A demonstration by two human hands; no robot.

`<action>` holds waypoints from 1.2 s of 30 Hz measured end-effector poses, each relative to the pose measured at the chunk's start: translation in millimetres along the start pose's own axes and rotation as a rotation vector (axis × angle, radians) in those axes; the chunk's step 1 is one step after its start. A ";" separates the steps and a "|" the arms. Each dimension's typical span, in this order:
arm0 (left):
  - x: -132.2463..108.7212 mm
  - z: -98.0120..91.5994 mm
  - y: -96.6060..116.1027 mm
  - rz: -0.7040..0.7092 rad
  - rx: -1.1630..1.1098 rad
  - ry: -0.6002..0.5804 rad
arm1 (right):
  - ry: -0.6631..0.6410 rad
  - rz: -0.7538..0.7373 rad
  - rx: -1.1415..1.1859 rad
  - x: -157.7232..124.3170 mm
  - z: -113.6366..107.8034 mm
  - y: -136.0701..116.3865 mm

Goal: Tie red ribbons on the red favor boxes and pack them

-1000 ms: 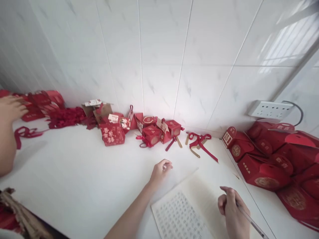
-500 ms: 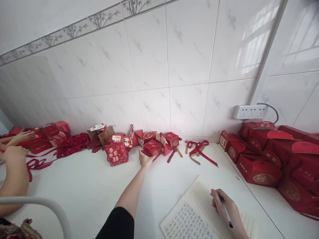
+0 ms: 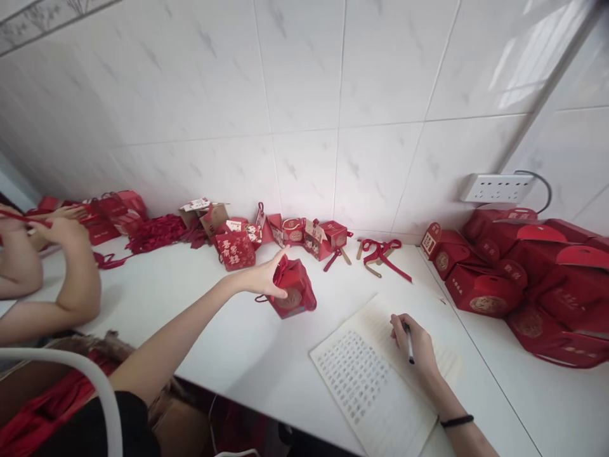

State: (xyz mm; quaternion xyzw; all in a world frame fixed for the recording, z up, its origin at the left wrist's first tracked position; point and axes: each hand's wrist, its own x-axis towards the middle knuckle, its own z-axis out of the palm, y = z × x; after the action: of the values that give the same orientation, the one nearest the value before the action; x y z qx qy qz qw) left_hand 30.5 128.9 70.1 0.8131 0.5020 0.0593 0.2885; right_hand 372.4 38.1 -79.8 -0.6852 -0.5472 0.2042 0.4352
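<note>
My left hand (image 3: 266, 276) is closed around the upper left side of a small red gift box (image 3: 294, 298) with a gold round print. Its thumb lies across the near face, while the other fingers are partly hidden behind the box. In my right hand (image 3: 417, 343) is a black and white pen (image 3: 409, 348), held in a writing grip over an open notebook (image 3: 352, 374). Rows of handwritten characters fill the notebook's left part. Behind the held box stand several small red boxes, among them a printed red one (image 3: 235, 249) and a patterned one (image 3: 316, 240).
Loose red and gold ribbons (image 3: 383, 254) lie by the tiled wall. Large red boxes (image 3: 485, 285) are piled at right below a power strip (image 3: 497, 188). At left, another person's arms (image 3: 71, 266) work with red ribbon near a crimson ribbon heap (image 3: 159, 233). A white curved bar (image 3: 95, 374) crosses lower left.
My left hand has brought the red gift box away from the row by the wall, nearer to me. The pen stays in my right hand over the notebook. The view has tilted down.
</note>
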 end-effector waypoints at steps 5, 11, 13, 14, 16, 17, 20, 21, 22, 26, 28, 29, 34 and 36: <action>-66.4 31.6 21.9 0.154 0.144 -0.324 | 0.141 -0.021 -0.018 -11.9 1.6 -25.5; -113.3 50.4 -9.9 0.197 0.085 -0.014 | 0.005 -0.124 0.230 -57.4 33.3 -106.5; -123.9 51.6 -17.1 0.128 0.048 0.199 | -0.122 -0.204 0.284 -68.4 48.0 -125.2; -127.9 53.9 -18.4 0.083 0.026 0.286 | -0.175 -0.238 0.304 -71.2 55.5 -131.4; -133.8 62.9 -16.9 -0.007 -0.030 0.352 | -0.258 -0.284 0.325 -71.5 70.0 -139.2; -135.5 69.1 -15.0 -0.042 -0.052 0.337 | -0.285 -0.294 0.326 -69.6 76.7 -141.6; -136.9 88.8 -10.6 -0.083 -0.058 0.293 | -0.330 -0.293 0.293 -62.6 90.9 -146.8; -136.3 94.0 -10.8 -0.071 -0.052 0.296 | -0.339 -0.285 0.270 -61.8 92.8 -148.3; -135.3 97.9 -12.1 -0.050 -0.053 0.303 | -0.346 -0.276 0.241 -62.5 93.0 -149.5; -130.9 101.7 -24.0 0.049 -0.124 0.344 | -0.318 -0.252 0.150 -79.2 82.2 -147.5; -129.1 100.2 -29.6 0.059 -0.193 0.368 | -0.320 -0.216 0.175 -90.4 74.9 -142.0; -128.4 99.6 -31.4 0.055 -0.236 0.372 | -0.345 -0.187 0.220 -95.0 72.0 -138.7; -126.5 97.0 -31.4 -0.014 -0.325 0.383 | -0.472 -0.022 0.482 -103.3 67.7 -126.5; -126.9 96.0 -29.7 -0.049 -0.307 0.382 | -0.485 -0.028 0.439 -104.1 69.2 -124.6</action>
State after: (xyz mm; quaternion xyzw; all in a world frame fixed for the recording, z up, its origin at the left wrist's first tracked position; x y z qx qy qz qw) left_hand -17.7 -8.6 -0.4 0.7213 0.5522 0.2805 0.3101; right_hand 215.7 -29.9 -35.2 -0.4989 -0.5871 0.4685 0.4323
